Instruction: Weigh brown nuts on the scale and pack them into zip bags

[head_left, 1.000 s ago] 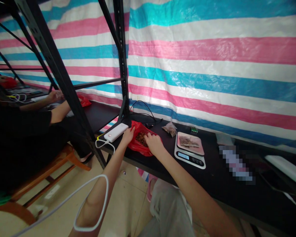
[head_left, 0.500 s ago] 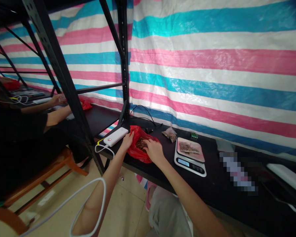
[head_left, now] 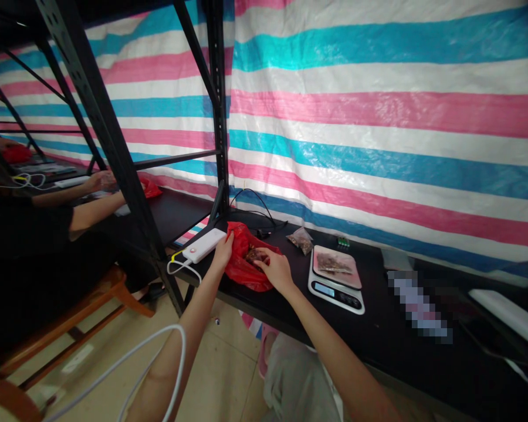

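A red plastic bag (head_left: 249, 278) lies open on the black shelf top, with small brown pieces (head_left: 251, 256) showing in its mouth. My left hand (head_left: 223, 249) is closed on the bag's left edge. Inside the opening, my right hand (head_left: 276, 269) has its fingers bent together at the brown pieces; what they pinch is hard to make out. Right of the bag stands a white digital scale (head_left: 337, 298) with a lit display. A small clear packet of brown bits (head_left: 334, 264) rests on its plate. Behind the red bag lies another clear packet (head_left: 300, 240).
A white power bank (head_left: 205, 245) with a white cable sits left of the bag. Black shelf posts (head_left: 101, 129) rise on the left, where a co-worker's arms (head_left: 99, 211) reach over another shelf. A small green item (head_left: 343, 241) lies behind the scale.
My right hand's fingers have shifted slightly among the brown pieces in the bag. My left hand keeps hold of the bag's edge. The view has moved a little.
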Demonstrator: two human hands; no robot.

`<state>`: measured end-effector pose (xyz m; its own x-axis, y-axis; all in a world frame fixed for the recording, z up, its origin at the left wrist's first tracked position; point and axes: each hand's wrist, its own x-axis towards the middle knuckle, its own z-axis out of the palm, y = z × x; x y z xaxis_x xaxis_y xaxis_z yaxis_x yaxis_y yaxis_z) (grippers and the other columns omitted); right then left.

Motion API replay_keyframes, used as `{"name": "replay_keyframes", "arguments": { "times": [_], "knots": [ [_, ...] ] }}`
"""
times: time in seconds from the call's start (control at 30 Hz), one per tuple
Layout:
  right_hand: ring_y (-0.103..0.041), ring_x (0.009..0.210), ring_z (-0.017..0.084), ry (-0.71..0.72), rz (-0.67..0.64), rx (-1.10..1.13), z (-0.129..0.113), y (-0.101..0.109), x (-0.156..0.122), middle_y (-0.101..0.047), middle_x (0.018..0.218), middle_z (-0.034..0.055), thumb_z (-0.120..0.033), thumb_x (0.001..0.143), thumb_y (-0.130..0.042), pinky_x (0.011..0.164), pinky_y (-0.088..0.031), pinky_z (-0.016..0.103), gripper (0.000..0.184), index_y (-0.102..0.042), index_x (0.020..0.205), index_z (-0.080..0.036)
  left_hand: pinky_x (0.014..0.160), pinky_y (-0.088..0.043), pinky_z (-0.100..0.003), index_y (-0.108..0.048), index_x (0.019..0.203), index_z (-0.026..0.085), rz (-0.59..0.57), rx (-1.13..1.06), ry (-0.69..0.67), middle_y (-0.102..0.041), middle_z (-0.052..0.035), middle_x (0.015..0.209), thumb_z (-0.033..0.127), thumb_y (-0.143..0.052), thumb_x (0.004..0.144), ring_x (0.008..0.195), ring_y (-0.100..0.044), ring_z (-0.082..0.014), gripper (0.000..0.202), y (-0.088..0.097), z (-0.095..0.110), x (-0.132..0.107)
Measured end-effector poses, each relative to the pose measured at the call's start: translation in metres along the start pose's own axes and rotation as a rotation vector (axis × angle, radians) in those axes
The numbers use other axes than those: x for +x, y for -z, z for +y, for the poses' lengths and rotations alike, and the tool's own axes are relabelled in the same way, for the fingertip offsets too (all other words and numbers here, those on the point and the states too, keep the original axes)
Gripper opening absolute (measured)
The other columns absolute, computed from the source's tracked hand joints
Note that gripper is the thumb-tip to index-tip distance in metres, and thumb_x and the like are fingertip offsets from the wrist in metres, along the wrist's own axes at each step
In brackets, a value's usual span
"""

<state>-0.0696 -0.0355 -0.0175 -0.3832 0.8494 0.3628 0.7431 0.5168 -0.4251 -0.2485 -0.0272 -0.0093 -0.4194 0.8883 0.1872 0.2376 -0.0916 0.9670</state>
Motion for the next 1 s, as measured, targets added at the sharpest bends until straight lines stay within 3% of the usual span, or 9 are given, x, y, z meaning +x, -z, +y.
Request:
{"name": "replay_keyframes", "arguments": {
  "times": [0.1, 0.2, 0.33, 0.43, 0.53, 0.63, 0.7, 0.87, 1.0],
  "knots": [
    [-0.063, 0.087, 0.013, 0.016, 0.016, 0.116, 0.004, 0.004, 0.000, -0.068, 0.100, -0.0032, -0.029, 0.081, -0.057, 0.082, -0.044, 0.028, 0.031, -0.055, 0.111, -0.029, 0.076, -0.044, -0.037, -0.059, 0.074, 0.013, 0.013, 0.251, -0.049, -0.065, -0.0109, 0.075, 0.042, -0.035, 0.083, 0.079, -0.060, -0.0252, 0.039, 0.005, -0.001, -0.001],
    [-0.062, 0.090, 0.014, 0.053, 0.027, 0.305, 0.011, 0.012, -0.001, -0.066, 0.104, 0.0001, -0.027, 0.081, -0.056, 0.085, -0.045, 0.029, 0.031, -0.055, 0.112, -0.025, 0.081, -0.043, -0.037, -0.058, 0.093, 0.013, 0.059, 0.428, -0.152, -0.064, -0.0128, 0.093, 0.031, -0.033, 0.085, 0.090, -0.059, -0.0249, 0.032, 0.008, 0.004, -0.007],
    [-0.060, 0.095, 0.016, 0.098, 0.148, 0.522, 0.027, 0.035, -0.006, -0.064, 0.109, 0.0039, -0.030, 0.079, -0.057, 0.089, -0.043, 0.031, 0.033, -0.056, 0.111, -0.021, 0.093, -0.036, -0.037, -0.046, 0.117, 0.013, 0.280, 0.524, -0.394, -0.054, -0.0141, 0.116, 0.022, -0.034, 0.085, 0.109, -0.049, -0.0239, 0.035, 0.005, 0.026, -0.029],
    [-0.058, 0.097, 0.019, 0.054, 0.249, 0.556, 0.051, 0.063, -0.013, -0.062, 0.111, 0.0058, -0.034, 0.078, -0.057, 0.088, -0.043, 0.034, 0.038, -0.055, 0.113, -0.021, 0.098, -0.030, -0.038, -0.043, 0.121, 0.015, 0.310, 0.569, -0.587, -0.046, -0.0138, 0.126, 0.024, -0.035, 0.087, 0.118, -0.041, -0.0241, 0.036, -0.010, 0.048, -0.054],
    [-0.057, 0.097, 0.021, -0.052, 0.325, 0.532, 0.089, 0.094, -0.023, -0.061, 0.112, 0.0074, -0.039, 0.076, -0.057, 0.082, -0.045, 0.035, 0.044, -0.055, 0.117, -0.021, 0.099, -0.028, -0.039, -0.049, 0.115, 0.018, 0.104, 0.588, -0.757, -0.048, -0.0111, 0.125, 0.026, -0.036, 0.087, 0.117, -0.041, -0.0233, 0.031, -0.041, 0.063, -0.072],
    [-0.057, 0.095, 0.022, -0.149, 0.395, 0.520, 0.136, 0.118, -0.034, -0.060, 0.113, 0.0092, -0.042, 0.074, -0.058, 0.080, -0.046, 0.036, 0.050, -0.055, 0.118, -0.018, 0.096, -0.032, -0.035, -0.052, 0.111, 0.020, -0.273, 0.557, -0.890, -0.053, -0.0082, 0.118, 0.033, -0.037, 0.088, 0.113, -0.044, -0.0203, 0.030, -0.089, 0.069, -0.076],
    [-0.056, 0.096, 0.023, -0.179, 0.427, 0.529, 0.164, 0.127, -0.041, -0.060, 0.114, 0.0095, -0.043, 0.074, -0.059, 0.083, -0.045, 0.038, 0.052, -0.054, 0.118, -0.017, 0.094, -0.034, -0.034, -0.047, 0.118, 0.020, -0.482, 0.559, -0.937, -0.051, -0.0085, 0.121, 0.044, -0.045, 0.084, 0.114, -0.043, -0.0211, 0.042, -0.127, 0.067, -0.071],
    [-0.056, 0.099, 0.023, -0.194, 0.515, 0.638, 0.201, 0.136, -0.052, -0.060, 0.114, 0.0073, -0.042, 0.074, -0.060, 0.092, -0.040, 0.043, 0.051, -0.053, 0.120, -0.022, 0.097, -0.031, -0.039, -0.039, 0.128, 0.016, -0.658, 0.600, -0.972, -0.049, -0.0121, 0.126, 0.062, -0.052, 0.071, 0.117, -0.042, -0.0251, 0.075, -0.209, 0.057, -0.062],
    [-0.057, 0.098, 0.021, -0.173, 0.623, 0.772, 0.204, 0.138, -0.052, -0.060, 0.109, 0.0052, -0.038, 0.072, -0.064, 0.093, -0.040, 0.042, 0.050, -0.050, 0.118, -0.025, 0.094, -0.031, -0.041, -0.047, 0.122, 0.018, -0.735, 0.617, -0.982, -0.058, -0.0106, 0.115, 0.058, -0.057, 0.069, 0.106, -0.050, -0.0259, 0.067, -0.237, 0.055, -0.064]
  ]
}}
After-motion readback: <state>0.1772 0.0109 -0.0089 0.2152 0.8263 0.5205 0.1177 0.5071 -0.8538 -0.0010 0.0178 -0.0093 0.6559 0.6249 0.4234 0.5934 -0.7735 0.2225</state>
